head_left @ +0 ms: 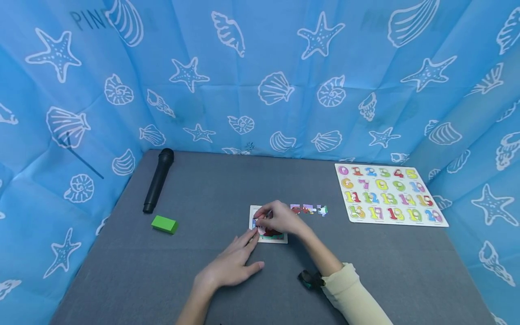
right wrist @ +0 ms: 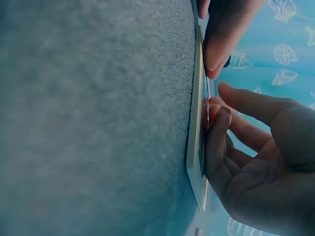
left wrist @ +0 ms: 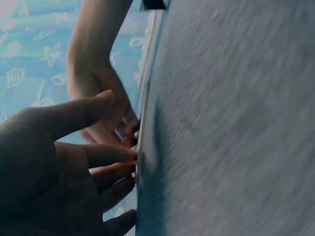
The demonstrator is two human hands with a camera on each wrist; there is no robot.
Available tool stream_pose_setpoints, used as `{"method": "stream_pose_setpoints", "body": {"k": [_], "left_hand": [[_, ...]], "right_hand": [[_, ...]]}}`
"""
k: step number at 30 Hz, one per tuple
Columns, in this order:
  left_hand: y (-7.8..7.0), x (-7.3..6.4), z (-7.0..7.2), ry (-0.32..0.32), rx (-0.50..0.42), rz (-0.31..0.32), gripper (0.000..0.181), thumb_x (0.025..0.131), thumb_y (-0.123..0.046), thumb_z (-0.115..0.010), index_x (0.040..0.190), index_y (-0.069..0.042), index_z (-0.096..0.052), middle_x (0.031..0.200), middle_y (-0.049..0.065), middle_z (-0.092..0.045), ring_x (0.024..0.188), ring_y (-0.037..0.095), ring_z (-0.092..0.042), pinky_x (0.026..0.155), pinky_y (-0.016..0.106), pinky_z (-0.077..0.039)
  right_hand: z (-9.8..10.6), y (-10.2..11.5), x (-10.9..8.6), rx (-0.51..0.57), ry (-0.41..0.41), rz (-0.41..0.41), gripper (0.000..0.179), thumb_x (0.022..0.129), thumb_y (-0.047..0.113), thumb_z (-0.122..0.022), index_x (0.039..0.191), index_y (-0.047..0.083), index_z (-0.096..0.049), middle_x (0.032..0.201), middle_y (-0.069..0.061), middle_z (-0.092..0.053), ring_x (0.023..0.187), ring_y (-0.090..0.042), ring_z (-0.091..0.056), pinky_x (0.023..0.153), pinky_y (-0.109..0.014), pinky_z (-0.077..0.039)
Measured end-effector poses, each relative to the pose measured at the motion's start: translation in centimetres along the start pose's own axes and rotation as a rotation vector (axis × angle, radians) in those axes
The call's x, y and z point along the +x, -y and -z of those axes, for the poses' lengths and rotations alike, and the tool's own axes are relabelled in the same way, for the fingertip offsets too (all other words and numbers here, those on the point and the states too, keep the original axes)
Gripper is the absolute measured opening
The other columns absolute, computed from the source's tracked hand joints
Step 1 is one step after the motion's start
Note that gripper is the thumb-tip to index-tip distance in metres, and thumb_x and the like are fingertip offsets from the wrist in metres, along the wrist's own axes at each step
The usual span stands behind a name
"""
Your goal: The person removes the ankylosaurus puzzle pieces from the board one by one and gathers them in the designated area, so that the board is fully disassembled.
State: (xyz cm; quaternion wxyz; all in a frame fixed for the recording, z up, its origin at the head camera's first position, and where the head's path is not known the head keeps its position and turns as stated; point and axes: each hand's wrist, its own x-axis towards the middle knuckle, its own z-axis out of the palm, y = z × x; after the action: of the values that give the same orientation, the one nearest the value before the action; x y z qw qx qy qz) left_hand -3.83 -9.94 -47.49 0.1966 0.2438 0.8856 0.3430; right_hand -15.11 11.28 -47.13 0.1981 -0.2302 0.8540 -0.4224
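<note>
A small picture puzzle board [head_left: 273, 241] with a pale frame lies flat in the middle of the table. My right hand [head_left: 280, 219] is over its upper part, pinching a thin puzzle piece [right wrist: 208, 93] close to the board's surface, fingertips and thumb bent together. The hand covers much of the picture. My left hand [head_left: 229, 266] lies at the board's left side, fingers stretched out with the tips on its edge and the thumb spread away. Several loose puzzle pieces [head_left: 308, 209] form a row just right of the right hand.
A white number board [head_left: 352, 215] with colourful numerals lies at the right. On the left are a black microphone [head_left: 158, 180] and a green block [head_left: 164, 224]. A blue shell-patterned curtain [head_left: 260, 117] rises behind the grey table [head_left: 219, 189].
</note>
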Motion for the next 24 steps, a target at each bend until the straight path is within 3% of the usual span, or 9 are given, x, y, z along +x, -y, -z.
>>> {"method": "stream_pose_setpoints", "body": {"k": [7, 12, 19, 24], "left_hand": [[-1.2, -0.1, -0.2, -0.012, 0.024, 0.05, 0.079, 0.109, -0.038, -0.065, 0.168, 0.002, -0.033, 0.182, 0.014, -0.022, 0.17, 0.035, -0.023, 0.135, 0.068, -0.021], [-1.0, 0.0, -0.5, -0.025, 0.049, 0.046, 0.077, 0.108, -0.037, -0.066, 0.168, 0.001, -0.035, 0.18, 0.011, -0.026, 0.167, 0.033, -0.028, 0.135, 0.066, -0.023], [-1.0, 0.2, -0.8, -0.019, 0.054, 0.065, 0.077, 0.109, -0.038, -0.065, 0.168, -0.001, -0.034, 0.181, 0.011, -0.024, 0.17, 0.034, -0.022, 0.136, 0.066, -0.019], [-1.1, 0.5, -0.8, -0.015, 0.055, 0.093, 0.076, 0.109, -0.039, -0.064, 0.168, -0.001, -0.035, 0.182, 0.01, -0.026, 0.171, 0.033, -0.019, 0.137, 0.064, -0.017]], "right_hand": [[-0.2, 0.6, 0.6, -0.021, -0.011, -0.073, 0.01, 0.098, 0.011, -0.08, 0.103, 0.003, -0.081, 0.077, -0.002, -0.069, 0.059, -0.006, -0.054, 0.055, -0.021, -0.043], [-0.4, 0.4, 0.9, -0.01, -0.014, -0.079, 0.008, 0.096, 0.01, -0.082, 0.099, 0.003, -0.08, 0.072, 0.002, -0.06, 0.056, -0.006, -0.05, 0.052, -0.021, -0.04], [-0.5, 0.4, 0.8, -0.019, -0.015, -0.099, 0.008, 0.095, 0.008, -0.082, 0.101, 0.004, -0.078, 0.074, 0.004, -0.055, 0.062, -0.008, -0.048, 0.057, -0.02, -0.037], [-0.4, 0.3, 0.7, 0.012, -0.014, -0.071, 0.011, 0.093, 0.006, -0.082, 0.102, 0.003, -0.076, 0.084, -0.001, -0.065, 0.067, -0.009, -0.052, 0.059, -0.02, -0.041]]}}
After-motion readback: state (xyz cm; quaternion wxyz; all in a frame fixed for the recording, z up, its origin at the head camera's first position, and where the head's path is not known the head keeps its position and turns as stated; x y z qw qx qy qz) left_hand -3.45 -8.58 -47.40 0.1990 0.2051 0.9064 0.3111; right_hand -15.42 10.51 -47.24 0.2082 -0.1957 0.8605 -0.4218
